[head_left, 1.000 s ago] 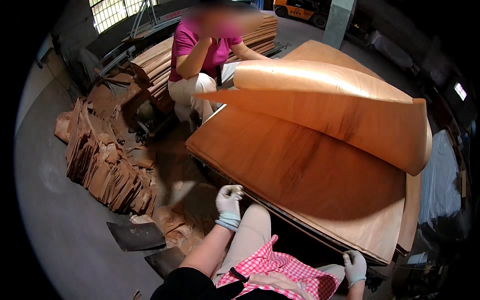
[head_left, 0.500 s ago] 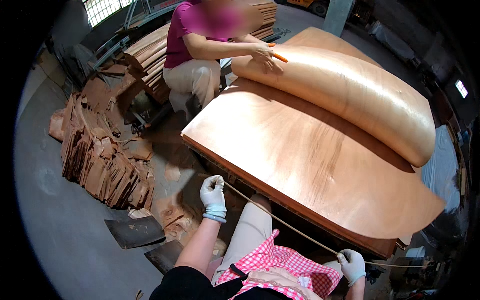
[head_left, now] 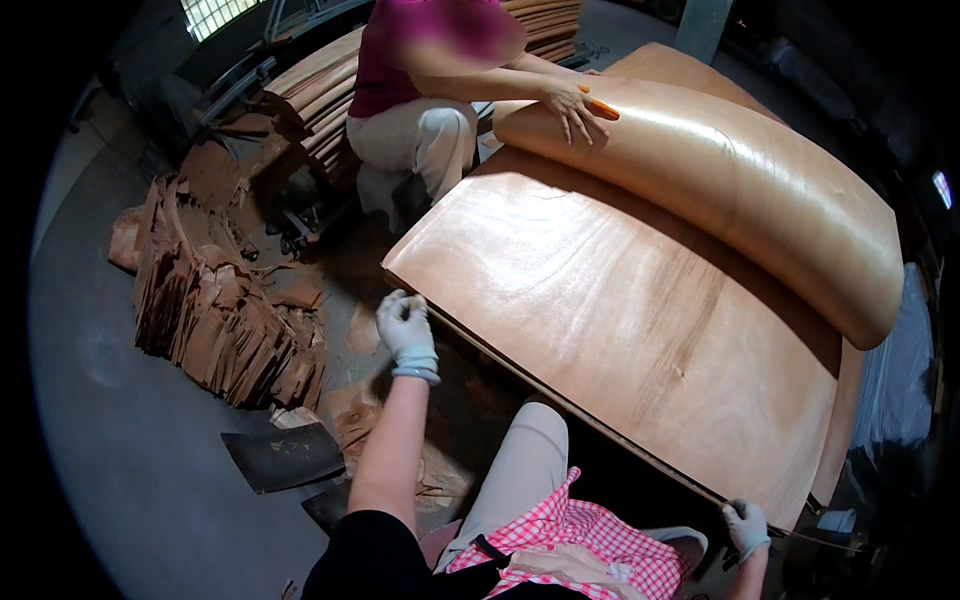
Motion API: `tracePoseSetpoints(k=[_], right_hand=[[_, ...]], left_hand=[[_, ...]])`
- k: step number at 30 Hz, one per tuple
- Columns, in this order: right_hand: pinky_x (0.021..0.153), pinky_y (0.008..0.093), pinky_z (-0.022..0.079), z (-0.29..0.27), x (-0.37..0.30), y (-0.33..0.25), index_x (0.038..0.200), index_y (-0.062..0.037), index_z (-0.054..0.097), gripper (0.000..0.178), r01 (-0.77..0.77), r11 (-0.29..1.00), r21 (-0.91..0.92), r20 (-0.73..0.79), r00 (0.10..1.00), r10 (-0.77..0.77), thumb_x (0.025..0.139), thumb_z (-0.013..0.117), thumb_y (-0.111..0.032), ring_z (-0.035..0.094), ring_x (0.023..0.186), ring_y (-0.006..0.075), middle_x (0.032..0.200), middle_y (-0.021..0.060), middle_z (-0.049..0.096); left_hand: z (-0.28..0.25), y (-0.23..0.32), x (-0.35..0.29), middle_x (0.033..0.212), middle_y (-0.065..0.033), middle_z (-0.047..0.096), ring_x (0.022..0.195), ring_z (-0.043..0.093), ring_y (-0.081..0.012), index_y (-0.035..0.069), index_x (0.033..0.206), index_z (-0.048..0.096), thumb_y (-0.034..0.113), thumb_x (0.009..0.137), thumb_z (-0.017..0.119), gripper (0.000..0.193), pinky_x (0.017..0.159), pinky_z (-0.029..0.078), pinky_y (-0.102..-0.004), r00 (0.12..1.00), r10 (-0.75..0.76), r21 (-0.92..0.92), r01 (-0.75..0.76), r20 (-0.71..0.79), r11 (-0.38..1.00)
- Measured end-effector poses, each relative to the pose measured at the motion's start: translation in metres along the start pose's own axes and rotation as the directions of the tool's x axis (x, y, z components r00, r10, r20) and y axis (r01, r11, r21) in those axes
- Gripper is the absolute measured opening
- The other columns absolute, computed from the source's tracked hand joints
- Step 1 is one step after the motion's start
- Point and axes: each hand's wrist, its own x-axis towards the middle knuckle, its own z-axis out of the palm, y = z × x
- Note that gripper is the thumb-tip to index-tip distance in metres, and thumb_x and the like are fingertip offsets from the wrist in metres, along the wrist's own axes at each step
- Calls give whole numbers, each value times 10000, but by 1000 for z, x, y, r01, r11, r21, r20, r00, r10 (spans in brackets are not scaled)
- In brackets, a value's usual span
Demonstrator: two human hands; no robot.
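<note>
My left hand, in a white glove with a pale blue cuff, pinches one end of a thin strip at the near left corner of a wood veneer sheet. The strip is stretched along the sheet's near edge. At the near right corner my right hand, also gloved, is closed on the strip, whose tail runs on past it. Across the far part of the sheet lies another veneer sheet, bent over into a wide curl. A co-worker's hand, with something orange at the fingers, rests on that curl.
The co-worker sits at the far left of the stack. Piled veneer scraps and a dark flat sheet lie on the floor to my left. Behind stand curved wood sheets. Clear plastic wrapping hangs at the right.
Both my hands have moved up to the stack, bringing the strip from above my lap to the sheet's near edge. The near right corner of the sheet no longer bulges outward.
</note>
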Motion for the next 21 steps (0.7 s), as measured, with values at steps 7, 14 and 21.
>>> tracePoseSetpoints(k=[7, 14, 21], right_hand=[[542, 280, 444, -21, -10, 8, 856, 8, 683, 263, -232, 958, 170, 377, 913, 154, 888, 656, -252, 543, 570, 119, 674, 42, 627], [483, 250, 401, -24, -1, 11, 854, -30, 682, 206, -177, 929, 326, 141, 980, 138, 914, 624, -218, 514, 526, 98, 628, 17, 596], [451, 247, 371, -26, 22, -24, 823, -26, 667, 208, -162, 939, 303, 62, 987, 150, 922, 597, -195, 474, 473, 94, 605, 10, 569]], left_hand=[[-18, -29, 71, 1016, -74, 635, 815, 590, -128, -48, 962, 631, 60, 816, 750, 216, 775, 496, -257, 987, -86, 44, 92, -135, 995], [-1, -9, 84, 1032, -113, 672, 954, 624, -245, -11, 844, 701, 126, 806, 742, 148, 883, 489, -364, 986, 143, 377, -166, 89, 911], [9, -10, 91, 1083, -61, 674, 1091, 560, -226, 87, 847, 749, 305, 779, 724, 230, 1006, 351, -370, 974, 141, 584, -220, 177, 782]])
